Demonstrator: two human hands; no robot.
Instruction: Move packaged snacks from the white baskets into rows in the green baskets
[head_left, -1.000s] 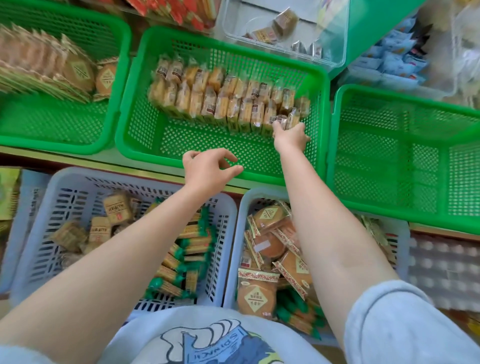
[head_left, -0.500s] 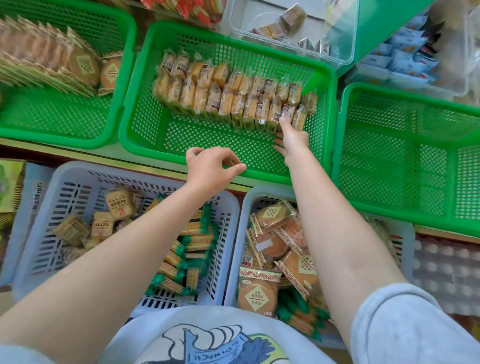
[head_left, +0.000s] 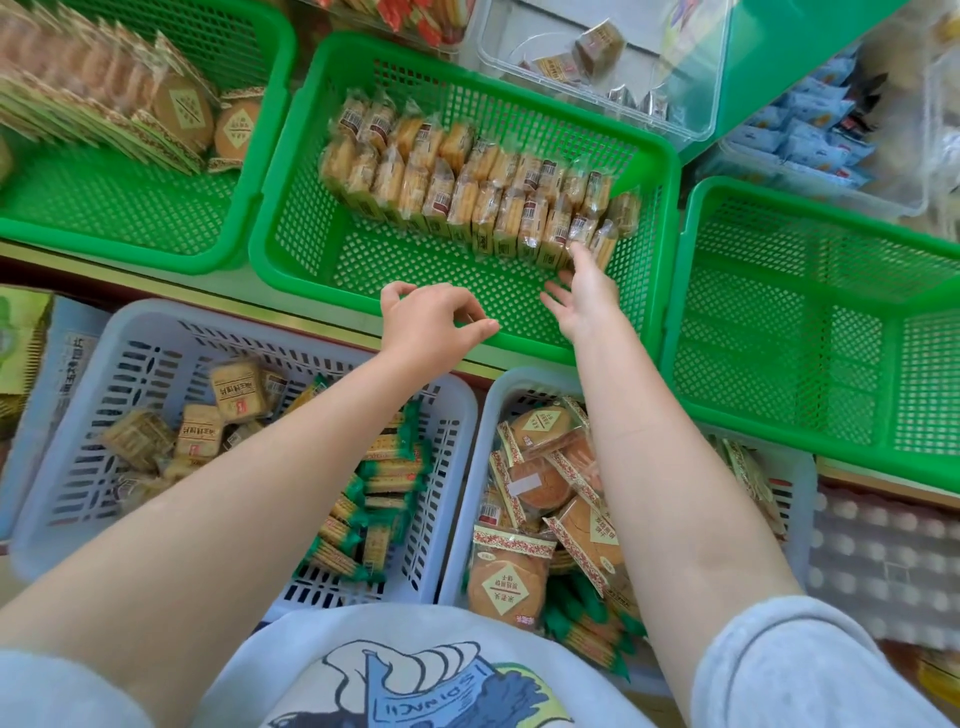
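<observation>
The right hand (head_left: 586, 301) reaches into the middle green basket (head_left: 291, 228), fingertips touching the cracker packs (head_left: 467, 187). The left hand (head_left: 431, 327) hovers empty, fingers loosely curled.

The right forearm (head_left: 670, 488) hides part of the round cake packets (head_left: 540, 483); package print is illegible.

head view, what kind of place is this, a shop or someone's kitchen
Most likely a small snack shop's display shelf: green baskets hold rows of wrapped biscuits, white baskets hold loose stock, and a clear bin holds more packets.

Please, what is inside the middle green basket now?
The middle green basket holds two rows of cracker packets along its far side. The right hand touches the end packets, hiding their lower edges.
</observation>
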